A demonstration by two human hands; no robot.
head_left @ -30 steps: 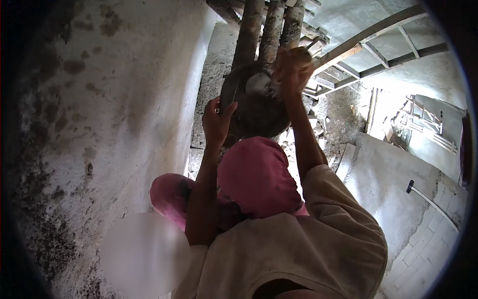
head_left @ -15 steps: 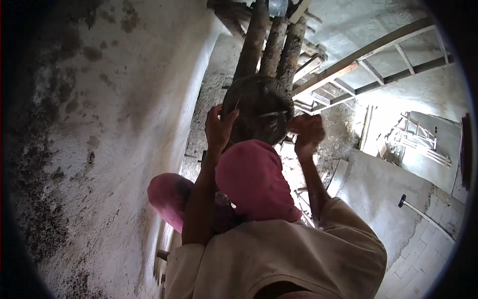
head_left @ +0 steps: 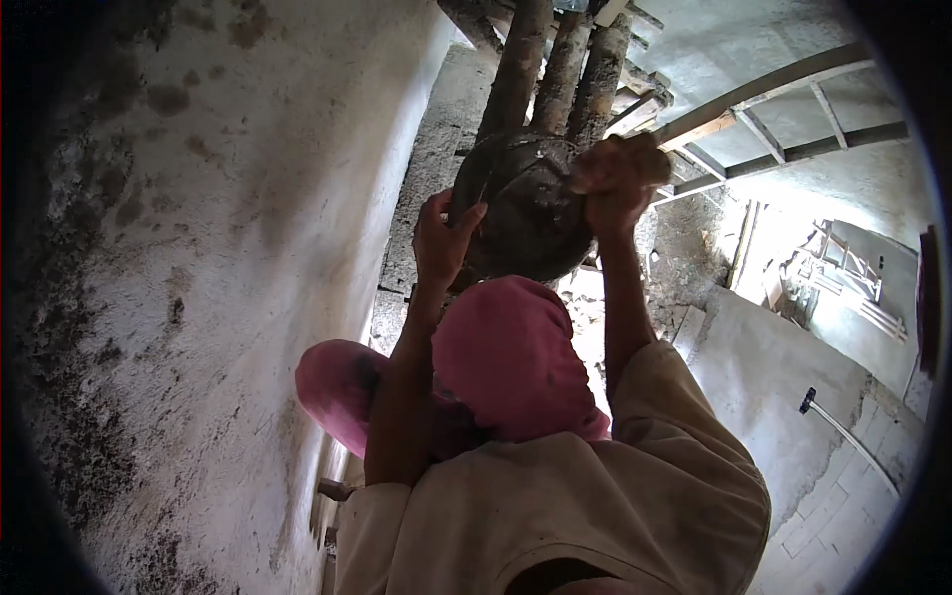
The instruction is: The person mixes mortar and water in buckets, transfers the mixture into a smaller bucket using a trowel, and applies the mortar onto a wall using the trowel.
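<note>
A round black basin [head_left: 474, 164] with dark, wet, mortar-like mix [head_left: 540, 203] in it rests in front of me, at the near end of several logs. My left hand [head_left: 444, 238] grips the basin's left rim, thumb over the edge and fingers along the outside. Above the right rim, my right hand [head_left: 617, 180] is closed in a fist. A brownish end shows beside it, but blur keeps me from telling what I hold.
Rough logs [head_left: 560, 74] run away from me beyond the basin. A stained plaster wall [head_left: 248, 248] rises close on the left. To the right are a wooden ladder-like frame [head_left: 764, 134] and, lower down, a long-handled hammer [head_left: 808, 399].
My right hand has moved up and away from me along the basin's right side. The surface of the mix looks different. My left hand stays on the rim.
</note>
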